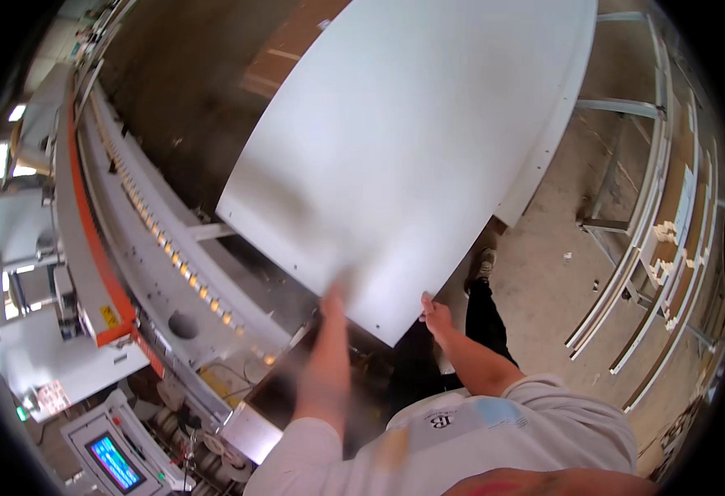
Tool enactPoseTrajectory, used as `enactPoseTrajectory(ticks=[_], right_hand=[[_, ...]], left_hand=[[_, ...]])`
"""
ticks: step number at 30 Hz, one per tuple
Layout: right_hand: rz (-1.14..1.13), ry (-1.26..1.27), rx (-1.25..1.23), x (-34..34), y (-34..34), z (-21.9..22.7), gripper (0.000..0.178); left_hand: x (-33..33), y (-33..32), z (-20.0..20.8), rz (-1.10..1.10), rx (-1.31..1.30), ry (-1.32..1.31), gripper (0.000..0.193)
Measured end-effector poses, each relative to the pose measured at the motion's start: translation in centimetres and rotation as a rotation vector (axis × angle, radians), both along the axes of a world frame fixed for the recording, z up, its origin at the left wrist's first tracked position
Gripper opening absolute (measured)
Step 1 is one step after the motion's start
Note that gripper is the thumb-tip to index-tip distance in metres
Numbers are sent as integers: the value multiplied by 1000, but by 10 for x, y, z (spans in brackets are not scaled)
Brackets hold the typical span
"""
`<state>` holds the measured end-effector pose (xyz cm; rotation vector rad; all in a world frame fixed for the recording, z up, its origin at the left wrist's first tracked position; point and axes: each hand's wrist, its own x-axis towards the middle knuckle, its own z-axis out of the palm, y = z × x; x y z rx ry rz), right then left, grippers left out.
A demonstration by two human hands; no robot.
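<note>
A large, pale white panel (395,165) with small holes near its edges stretches away in front of me, its near corner pointing toward my body. At the edge to the right of that corner, my right hand (435,316) is closed on the panel, thumb on top and the other fingers mostly hidden. My left hand (333,299) grips the edge to the left of the corner. A blurry smudge partly covers its fingers.
A long machine (185,273) with a row of yellowish rollers and an orange strip runs along the left. Its control screen (114,461) glows at the lower left. Metal racks (627,281) with long strips stand right. A brown board (284,54) lies beyond the panel.
</note>
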<state>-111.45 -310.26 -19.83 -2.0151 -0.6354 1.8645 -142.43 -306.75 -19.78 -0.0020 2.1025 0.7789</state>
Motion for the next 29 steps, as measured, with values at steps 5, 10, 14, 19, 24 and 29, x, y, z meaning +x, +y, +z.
enactPoseTrajectory(ticks=[5,10,14,19,24,29], right_hand=[[-46,184,-111,-38,25,-11,67],[139,148,-62,14,89,25,55],[183,-135,261,111,173,-1,55],[146,-501,362,249,325,-7,58],[-517,-78,178,261,434,84,75],[-744,25,176,306,457,61,90]], left_hand=[[73,-58,41,75,35,-89,56],[33,-80,9,102,155,-151,62],[37,-62,20,311,111,-171,59],[45,-55,81,410,81,-175,43],[85,-72,175,469,165,-61,36],[137,-65,300,442,345,-31,35]])
